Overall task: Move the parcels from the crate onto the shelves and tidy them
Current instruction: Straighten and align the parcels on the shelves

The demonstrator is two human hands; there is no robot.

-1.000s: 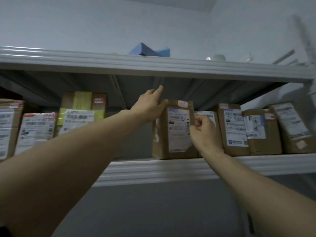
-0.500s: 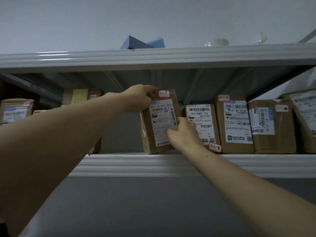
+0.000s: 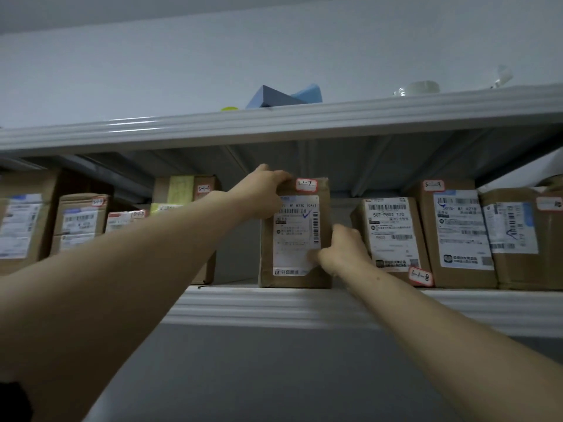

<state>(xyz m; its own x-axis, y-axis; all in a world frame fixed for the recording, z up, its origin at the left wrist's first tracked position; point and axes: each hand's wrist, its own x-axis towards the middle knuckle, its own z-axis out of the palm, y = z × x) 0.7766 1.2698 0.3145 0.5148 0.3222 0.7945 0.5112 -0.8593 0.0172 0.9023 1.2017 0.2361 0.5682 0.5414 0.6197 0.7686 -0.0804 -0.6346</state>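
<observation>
Risks tipping the upright parcel [image 3: 294,236] off the shelf [image 3: 274,306] lip by unevenly loosening left hand [image 3: 262,191], curled over its top corner, or right hand [image 3: 341,251], gripping its side.

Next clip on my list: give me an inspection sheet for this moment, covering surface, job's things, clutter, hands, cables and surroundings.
Surface: grey metal shelf, parcels standing along it.
Job's things: held parcel, tag ending in 7, stands upright at the shelf front; a gap separates it from the neighbouring parcel on its right. The crate is not in view.
Clutter: blue objects and a pale round object on the upper shelf.
Hands: left hand grips the held parcel's top left corner; right hand grips its right edge, low down.
Cables: nothing seen.
Surroundings: plain pale wall behind.
</observation>
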